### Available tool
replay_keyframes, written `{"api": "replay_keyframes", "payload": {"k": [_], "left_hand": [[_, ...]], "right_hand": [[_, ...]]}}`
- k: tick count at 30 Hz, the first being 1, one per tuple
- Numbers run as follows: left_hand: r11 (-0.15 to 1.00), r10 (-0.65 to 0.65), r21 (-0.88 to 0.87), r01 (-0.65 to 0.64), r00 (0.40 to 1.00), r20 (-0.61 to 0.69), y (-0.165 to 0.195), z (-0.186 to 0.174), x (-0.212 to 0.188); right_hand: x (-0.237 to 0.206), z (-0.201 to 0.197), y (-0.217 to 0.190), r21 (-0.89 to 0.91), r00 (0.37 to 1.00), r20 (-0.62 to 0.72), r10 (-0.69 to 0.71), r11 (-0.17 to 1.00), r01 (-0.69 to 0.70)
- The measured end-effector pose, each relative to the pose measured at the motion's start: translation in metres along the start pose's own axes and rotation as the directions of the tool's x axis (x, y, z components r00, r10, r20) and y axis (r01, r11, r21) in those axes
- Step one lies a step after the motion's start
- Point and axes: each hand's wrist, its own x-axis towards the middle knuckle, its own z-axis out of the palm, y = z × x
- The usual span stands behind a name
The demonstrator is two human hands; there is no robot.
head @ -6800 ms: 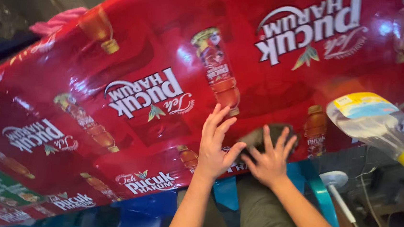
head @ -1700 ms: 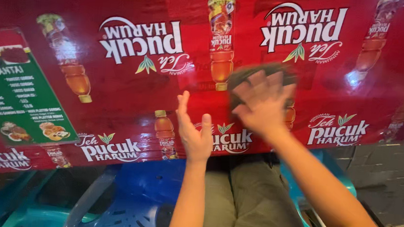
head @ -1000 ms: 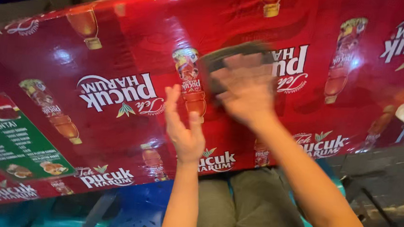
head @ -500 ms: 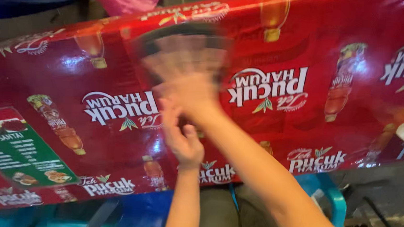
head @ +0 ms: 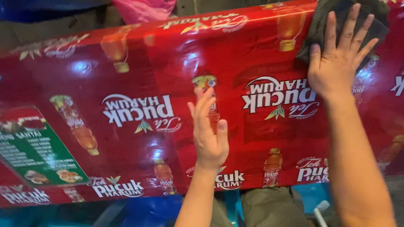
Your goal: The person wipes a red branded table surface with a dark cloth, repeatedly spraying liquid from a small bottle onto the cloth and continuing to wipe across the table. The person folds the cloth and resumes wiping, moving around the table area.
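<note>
The glossy red table cover (head: pixel 166 77) is my landmark: a green menu panel (head: pixel 29 145) sits at its near left edge and a pink cloth bundle (head: pixel 143 3) lies just beyond its far edge. My left hand (head: pixel 208 133) rests flat and unclenched near its middle, grasping nothing. Further right, my right hand (head: pixel 338 57) presses a dark rag (head: pixel 330 8) (fingers spread, not curled) against its far edge.

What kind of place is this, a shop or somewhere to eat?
Probably a small food stall: a table with a red drink-advert cover, a green menu panel on it, and a blue plastic chair beyond.
</note>
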Motion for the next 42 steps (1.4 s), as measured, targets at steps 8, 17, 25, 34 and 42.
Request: {"api": "replay_keyframes", "payload": {"k": [8,17,25,34,42], "left_hand": [[0.994,-0.057,0.078,0.075,0.976,-0.208,-0.045,-0.051,-0.010],[0.994,-0.076,-0.101,0.044,0.940,-0.333,-0.058,-0.101,-0.002],[0.992,-0.122,-0.077,0.102,0.941,-0.316,-0.079,-0.123,-0.007],[0.979,-0.189,-0.144,0.142,0.897,-0.400,-0.101,-0.198,-0.017],[0.955,-0.268,-0.255,0.152,0.810,-0.521,-0.110,-0.262,-0.029]], "right_hand": [[-0.029,0.080,-0.276,0.202,0.928,-0.012,-0.372,0.908,0.367],[-0.013,0.081,-0.291,0.154,0.727,-0.123,-0.675,0.711,0.686],[-0.018,0.043,-0.130,-0.094,0.961,-0.029,-0.274,0.958,0.270],[-0.012,0.070,-0.416,-0.117,0.846,0.144,-0.514,0.840,0.530],[0.005,0.112,-0.614,0.141,0.659,0.321,-0.681,0.722,0.678]]}}
